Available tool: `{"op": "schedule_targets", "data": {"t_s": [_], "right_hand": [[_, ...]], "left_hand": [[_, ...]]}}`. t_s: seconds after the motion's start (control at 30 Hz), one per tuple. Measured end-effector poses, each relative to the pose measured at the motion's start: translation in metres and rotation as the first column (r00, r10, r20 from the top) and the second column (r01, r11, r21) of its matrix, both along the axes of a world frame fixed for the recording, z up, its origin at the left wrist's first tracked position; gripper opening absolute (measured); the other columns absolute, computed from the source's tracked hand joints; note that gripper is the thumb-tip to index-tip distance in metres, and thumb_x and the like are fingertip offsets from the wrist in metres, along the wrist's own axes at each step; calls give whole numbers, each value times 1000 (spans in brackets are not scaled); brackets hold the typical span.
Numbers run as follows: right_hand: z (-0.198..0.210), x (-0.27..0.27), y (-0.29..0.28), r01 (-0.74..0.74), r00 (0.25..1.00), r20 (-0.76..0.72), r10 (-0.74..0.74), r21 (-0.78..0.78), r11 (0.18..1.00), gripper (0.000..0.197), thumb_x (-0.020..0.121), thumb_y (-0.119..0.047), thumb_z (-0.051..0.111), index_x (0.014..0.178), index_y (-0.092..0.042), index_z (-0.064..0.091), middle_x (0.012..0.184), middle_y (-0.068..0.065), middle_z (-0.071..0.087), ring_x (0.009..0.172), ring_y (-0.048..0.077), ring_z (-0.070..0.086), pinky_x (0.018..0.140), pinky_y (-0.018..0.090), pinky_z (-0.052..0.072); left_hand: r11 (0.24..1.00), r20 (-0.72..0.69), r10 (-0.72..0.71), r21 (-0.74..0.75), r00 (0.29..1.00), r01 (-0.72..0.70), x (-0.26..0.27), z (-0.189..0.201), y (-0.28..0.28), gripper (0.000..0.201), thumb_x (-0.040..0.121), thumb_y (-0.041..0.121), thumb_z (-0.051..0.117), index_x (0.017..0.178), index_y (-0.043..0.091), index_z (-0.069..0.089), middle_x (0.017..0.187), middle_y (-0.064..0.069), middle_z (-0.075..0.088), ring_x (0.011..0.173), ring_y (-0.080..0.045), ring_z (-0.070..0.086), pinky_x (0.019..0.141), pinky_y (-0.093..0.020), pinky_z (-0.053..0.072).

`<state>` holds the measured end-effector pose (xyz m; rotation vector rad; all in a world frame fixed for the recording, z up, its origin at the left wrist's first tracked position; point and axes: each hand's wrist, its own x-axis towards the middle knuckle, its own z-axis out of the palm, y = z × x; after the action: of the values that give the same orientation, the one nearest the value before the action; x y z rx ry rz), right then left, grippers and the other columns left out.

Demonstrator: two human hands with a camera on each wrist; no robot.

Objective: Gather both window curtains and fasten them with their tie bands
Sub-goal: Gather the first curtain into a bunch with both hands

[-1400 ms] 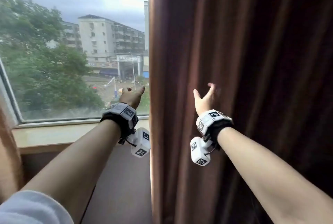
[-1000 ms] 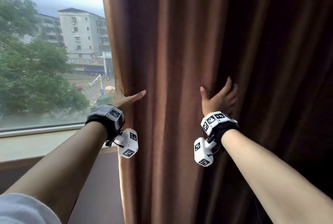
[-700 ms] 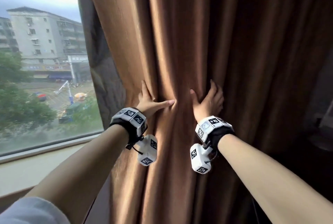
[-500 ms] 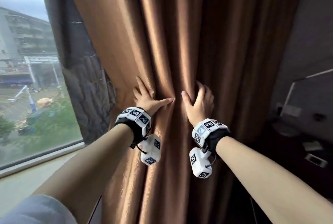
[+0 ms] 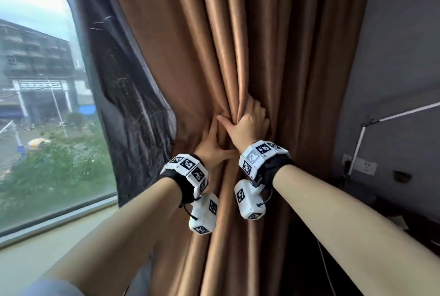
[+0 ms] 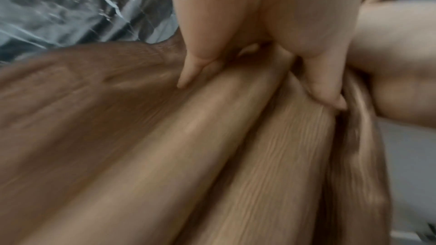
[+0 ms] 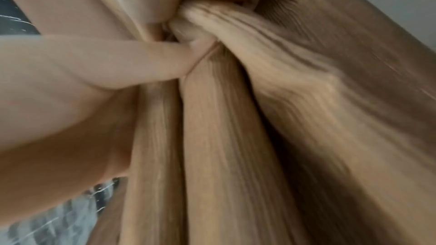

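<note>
Curtain cloth, brown and pleated, is bunching between our hands at the right edge of the window. We are closing our right hand round a thick fold, fingers curled into the pleats and thumb pressed across them; the right wrist view is showing the cloth squeezed tight under the thumb. We are laying our left hand just below and to the left, touching the right one, its fingers spread and pressing into the folds, so it is flat against the cloth and not clamped on it. Both wrists are wearing white marker blocks. Behind the brown cloth, to the left, a dark grey lining is hanging crumpled beside the window pane, with buildings and trees outside and a pale sill under our left forearm. To the right, a grey wall is carrying a white socket and a thin white rod.
</note>
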<state>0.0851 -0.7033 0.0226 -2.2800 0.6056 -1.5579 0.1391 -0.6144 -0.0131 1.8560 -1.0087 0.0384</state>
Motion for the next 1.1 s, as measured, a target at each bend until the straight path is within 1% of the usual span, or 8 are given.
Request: {"op": "schedule_targets", "data": {"t_s": [0.1, 0.2, 0.3, 0.4, 0.5, 0.6, 0.83, 1.1], "right_hand": [[2, 12, -37, 150, 988, -5, -153, -176, 973, 53, 65, -39, 76, 110, -14, 61, 124, 9, 55, 113, 33, 47, 86, 45, 32], [0, 29, -49, 166, 986, 5, -169, -224, 960, 52, 58, -32, 80, 105, -17, 62, 138, 8, 45, 122, 33, 41, 92, 48, 30], [-3, 48, -54, 164, 986, 46, -158, -216, 962, 71, 51, -40, 83, 111, -15, 56, 143, 12, 40, 126, 35, 40, 97, 53, 30], [-6, 64, -53, 156, 987, 63, -147, -202, 967, 85, 48, -49, 81, 120, -15, 51, 144, 12, 39, 128, 36, 41, 98, 56, 31], [-8, 73, -53, 154, 987, 64, -145, -178, 972, 86, 50, -52, 80, 122, -14, 51, 142, 14, 41, 126, 36, 43, 97, 57, 32], [-9, 79, -64, 164, 986, 69, -152, -210, 964, 85, 53, -53, 78, 122, -13, 50, 140, 14, 44, 123, 35, 45, 95, 55, 35], [-13, 46, -144, 308, 944, 240, -227, -388, 869, 82, 65, -66, 65, 127, -18, 41, 139, 14, 44, 127, 29, 32, 99, 50, 31], [-14, 17, -270, 223, 967, 167, -193, -186, 957, 98, 62, -70, 61, 141, -23, 27, 145, 16, 38, 128, 35, 41, 100, 54, 37]], "left_hand": [[984, 130, 169, 28, 977, -174, 5, 6, -5, 106, 73, 41, 76, 151, 21, 7, 158, -12, 9, 146, -22, 9, 115, -27, 12], [799, 474, 599, -295, 646, -524, 14, 17, 21, 83, 80, 46, 67, 147, 21, 26, 157, -22, 6, 145, -37, 2, 118, -47, 6], [571, 391, 817, -456, 423, -682, 27, 27, 52, 96, 74, 59, 66, 148, 24, 16, 155, -28, -2, 142, -47, -4, 113, -55, -5], [502, -9, 844, -338, 536, -796, 53, 36, 70, 128, 57, 72, 69, 149, 30, -10, 155, -23, -16, 143, -44, -8, 114, -62, -1], [724, -133, 577, -373, 806, -580, 74, 40, 62, 137, 48, 71, 75, 144, 40, -18, 158, -10, 12, 140, -30, 30, 114, -47, 28], [853, -186, 299, -386, 936, -350, 75, 41, 26, 136, 47, 62, 79, 149, 28, -4, 147, 0, 39, 130, -15, 45, 111, -28, 33], [936, -101, 189, -283, 977, -210, 56, 47, -89, 136, 43, 67, 80, 147, 35, -3, 146, 2, 41, 132, -18, 44, 112, -34, 34], [945, -110, 202, -237, 973, -224, 54, 33, -232, 97, 63, 60, 71, 142, 29, 23, 124, -1, 62, 115, -22, 58, 99, -29, 44]]}}
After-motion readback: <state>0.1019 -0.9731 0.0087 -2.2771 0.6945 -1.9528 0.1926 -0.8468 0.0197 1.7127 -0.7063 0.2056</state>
